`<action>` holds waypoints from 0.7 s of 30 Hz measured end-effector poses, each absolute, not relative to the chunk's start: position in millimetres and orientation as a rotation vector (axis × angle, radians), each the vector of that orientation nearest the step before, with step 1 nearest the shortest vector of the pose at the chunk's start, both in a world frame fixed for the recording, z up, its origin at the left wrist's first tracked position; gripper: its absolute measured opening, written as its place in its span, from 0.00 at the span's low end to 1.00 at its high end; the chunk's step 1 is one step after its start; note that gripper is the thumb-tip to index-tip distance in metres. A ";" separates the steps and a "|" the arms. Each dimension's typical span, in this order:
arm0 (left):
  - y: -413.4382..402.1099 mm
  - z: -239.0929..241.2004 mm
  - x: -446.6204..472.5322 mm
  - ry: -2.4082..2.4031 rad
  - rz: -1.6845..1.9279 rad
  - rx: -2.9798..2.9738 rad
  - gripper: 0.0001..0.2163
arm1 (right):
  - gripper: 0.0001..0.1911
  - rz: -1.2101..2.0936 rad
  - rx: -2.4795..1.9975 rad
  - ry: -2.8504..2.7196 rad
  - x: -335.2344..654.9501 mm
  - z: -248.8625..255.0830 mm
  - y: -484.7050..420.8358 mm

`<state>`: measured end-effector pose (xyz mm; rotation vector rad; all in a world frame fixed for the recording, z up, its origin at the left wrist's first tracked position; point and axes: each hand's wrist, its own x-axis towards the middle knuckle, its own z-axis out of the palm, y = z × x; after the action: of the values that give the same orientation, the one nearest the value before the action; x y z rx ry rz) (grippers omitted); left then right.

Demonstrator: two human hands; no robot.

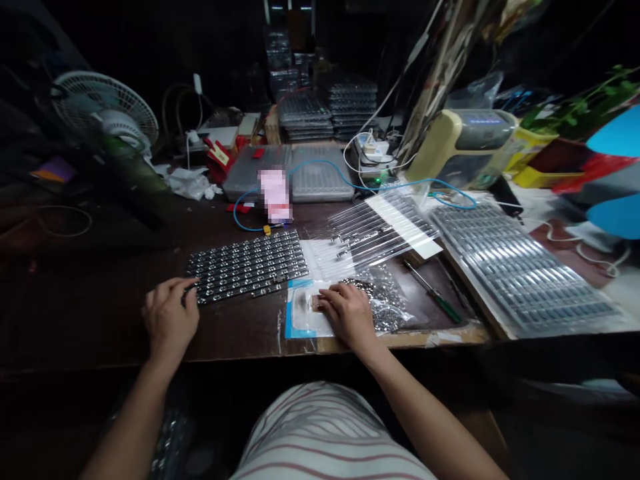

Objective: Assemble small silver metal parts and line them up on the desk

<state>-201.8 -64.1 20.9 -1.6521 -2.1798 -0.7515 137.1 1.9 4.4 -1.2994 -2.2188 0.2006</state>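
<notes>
A flat tray of small metal parts in rows (247,265) lies on the dark table (100,313). My left hand (170,317) rests at the tray's near left corner, fingers curled against its edge. My right hand (345,312) lies on a white and blue pad (300,313), fingers bent and pinched over a small part I cannot make out. Beside that hand sits a clear bag of loose metal parts (383,300). A clear plastic sheet with a few parts (370,233) lies just behind.
A large ribbed tray (520,270) fills the right side, with a green-handled screwdriver (435,293) beside it. Grey lidded boxes (300,173), a blue cable (330,177), stacked trays (325,110), a white fan (107,117) and a beige machine (465,143) stand behind.
</notes>
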 end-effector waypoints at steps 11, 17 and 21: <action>-93.3 4.4 -238.7 -2.345 -0.924 -1.745 0.12 | 0.08 -0.088 -1.027 -2.761 35.4 27.3 56.2; -95.2 3.8 -246.5 -2.345 -0.950 -1.798 0.10 | 0.07 -0.141 -1.029 -2.768 33.9 19.8 56.2; -90.4 4.7 -243.0 -2.312 -0.939 -1.891 0.10 | 0.06 -0.131 -1.029 -2.773 32.6 22.6 56.5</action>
<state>-243.0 -90.4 4.7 -1.8909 -2.3125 -0.9386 32.6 56.5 22.6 -1.0290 -2.7730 -0.1309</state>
